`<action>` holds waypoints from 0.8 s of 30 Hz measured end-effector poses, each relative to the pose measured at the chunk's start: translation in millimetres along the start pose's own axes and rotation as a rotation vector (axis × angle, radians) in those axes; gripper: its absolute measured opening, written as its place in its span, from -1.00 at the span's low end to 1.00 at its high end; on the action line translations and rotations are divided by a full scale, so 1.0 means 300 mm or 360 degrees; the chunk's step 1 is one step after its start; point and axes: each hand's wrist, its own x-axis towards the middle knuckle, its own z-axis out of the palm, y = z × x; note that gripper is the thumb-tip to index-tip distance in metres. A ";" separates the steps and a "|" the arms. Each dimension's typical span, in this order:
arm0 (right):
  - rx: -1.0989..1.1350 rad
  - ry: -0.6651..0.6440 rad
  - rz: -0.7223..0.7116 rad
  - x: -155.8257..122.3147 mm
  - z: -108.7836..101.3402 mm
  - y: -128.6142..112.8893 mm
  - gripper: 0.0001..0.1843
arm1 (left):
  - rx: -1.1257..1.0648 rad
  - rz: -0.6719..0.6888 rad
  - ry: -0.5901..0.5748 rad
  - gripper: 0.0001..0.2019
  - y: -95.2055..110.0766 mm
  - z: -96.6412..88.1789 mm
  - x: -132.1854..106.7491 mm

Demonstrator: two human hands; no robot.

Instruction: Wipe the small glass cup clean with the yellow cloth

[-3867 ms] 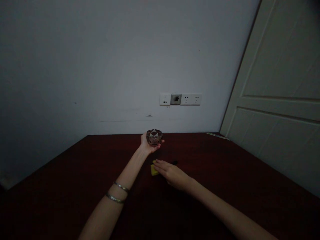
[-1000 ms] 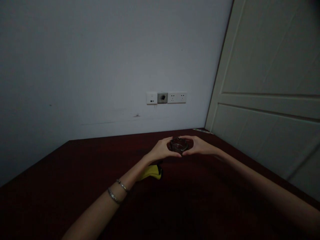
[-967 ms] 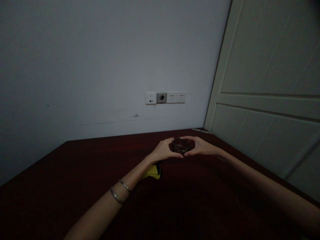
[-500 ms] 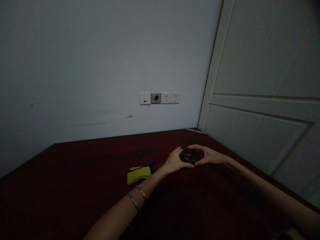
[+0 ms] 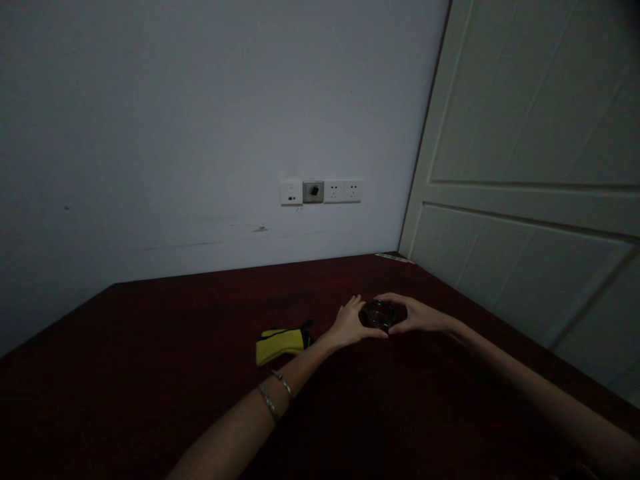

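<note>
A small faceted glass dish [image 5: 379, 313] sits on the dark red table [image 5: 150, 373], right of centre. My left hand [image 5: 350, 323] cups its left side and my right hand [image 5: 416, 314] cups its right side, fingers curled round the rim. Two thin bangles [image 5: 274, 395] circle my left wrist. A yellow cloth with a black edge [image 5: 281, 343] lies on the table just left of my left forearm.
A white wall with a row of sockets [image 5: 321, 191] rises behind the table. A pale panelled door [image 5: 530, 173] stands along the table's right edge. A thin strip [image 5: 395, 257] lies at the far right corner.
Both hands brought the glass dish down and to the right onto the table. The yellow cloth, earlier partly under my left arm, now lies uncovered.
</note>
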 end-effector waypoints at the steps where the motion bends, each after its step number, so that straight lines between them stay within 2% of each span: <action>1: 0.0000 0.0000 0.0014 0.000 0.001 0.000 -0.20 | 0.0011 -0.0013 -0.0011 -0.05 0.000 0.000 0.000; 12: -0.0035 -0.0031 0.0071 0.009 0.019 0.018 -0.18 | 0.0036 -0.0063 -0.0001 -0.05 -0.034 0.012 -0.001; 24: -0.0059 -0.0060 0.0060 0.015 0.016 0.023 -0.20 | 0.0079 -0.0136 -0.0025 0.00 -0.036 0.012 0.004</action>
